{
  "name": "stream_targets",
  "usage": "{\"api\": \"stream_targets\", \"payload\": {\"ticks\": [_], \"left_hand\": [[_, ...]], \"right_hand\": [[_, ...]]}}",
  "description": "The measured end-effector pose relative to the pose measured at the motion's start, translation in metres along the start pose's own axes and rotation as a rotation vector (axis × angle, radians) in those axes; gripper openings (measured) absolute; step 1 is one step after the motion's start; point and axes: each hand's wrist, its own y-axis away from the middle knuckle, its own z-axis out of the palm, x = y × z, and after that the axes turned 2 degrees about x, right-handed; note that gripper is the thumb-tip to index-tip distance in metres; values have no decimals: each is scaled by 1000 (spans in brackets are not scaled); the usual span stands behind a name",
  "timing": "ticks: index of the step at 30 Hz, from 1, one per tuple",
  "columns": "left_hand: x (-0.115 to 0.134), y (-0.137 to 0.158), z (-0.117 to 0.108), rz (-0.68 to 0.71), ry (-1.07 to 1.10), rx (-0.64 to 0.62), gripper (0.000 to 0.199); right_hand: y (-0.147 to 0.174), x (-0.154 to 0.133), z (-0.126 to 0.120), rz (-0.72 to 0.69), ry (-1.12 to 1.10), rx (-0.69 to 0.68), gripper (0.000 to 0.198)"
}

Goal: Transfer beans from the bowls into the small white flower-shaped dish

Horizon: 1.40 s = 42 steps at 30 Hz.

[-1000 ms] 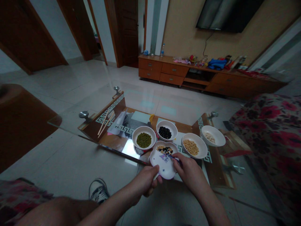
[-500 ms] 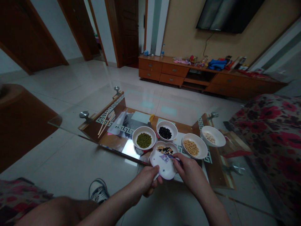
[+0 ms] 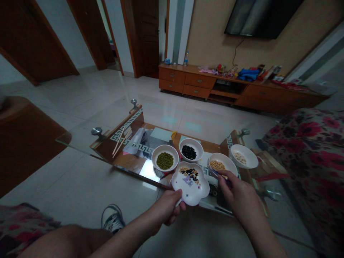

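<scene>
My left hand (image 3: 169, 206) is closed on the short handle of a white flower-shaped plate (image 3: 195, 197) with a cartoon print. Yellow and black beans lie on its far half. Slim, dark purple tweezers (image 3: 214, 171) are pinched in my right hand (image 3: 236, 190). Their tip is at the left rim of a white bowl of yellow soybeans (image 3: 217, 165); whether it grips a bean is too small to tell. Beyond the plate stand a bowl of green mung beans (image 3: 165, 161) and a bowl of black beans (image 3: 189, 152). A bowl with pale pieces (image 3: 239, 157) stands farther right.
The bowls stand on a glass-topped table with metal supports (image 3: 98, 132). Wooden chopsticks (image 3: 118, 143) lie at its left. A flowered sofa cover (image 3: 309, 143) is on the right. A low wooden cabinet (image 3: 197, 86) lines the far wall.
My right hand has moved right with the tweezers, from over the plate to the soybean bowl. My left hand and the plate have stayed nearly in place.
</scene>
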Motion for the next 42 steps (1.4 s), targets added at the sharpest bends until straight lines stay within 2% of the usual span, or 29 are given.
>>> {"api": "stream_targets", "payload": {"ticks": [4,9,14,18,23,29,33,42], "left_hand": [[-1,-1,0,3,-10,3,56],[0,-2,-1,4,-14,6,57],[0,-1,0,-8,-3,4,57],[1,0,0,2,0,4,56],[1,1,1,-6,-1,12,56],[1,-1,0,-11,12,11,54],[-1,-2,0,-13,10,18,52],[4,0,0,-19,10,17,51]], "right_hand": [[0,5,-7,105,159,139,35],[1,-1,-9,144,118,185,34],[1,-4,-1,128,-30,83,35],[1,-11,7,57,-136,-12,34],[3,-21,12,-35,-172,-210,32],[3,-23,15,-72,-201,-323,31],[3,-24,16,-79,-171,-358,29],[2,-19,19,-56,-110,-339,28]]}}
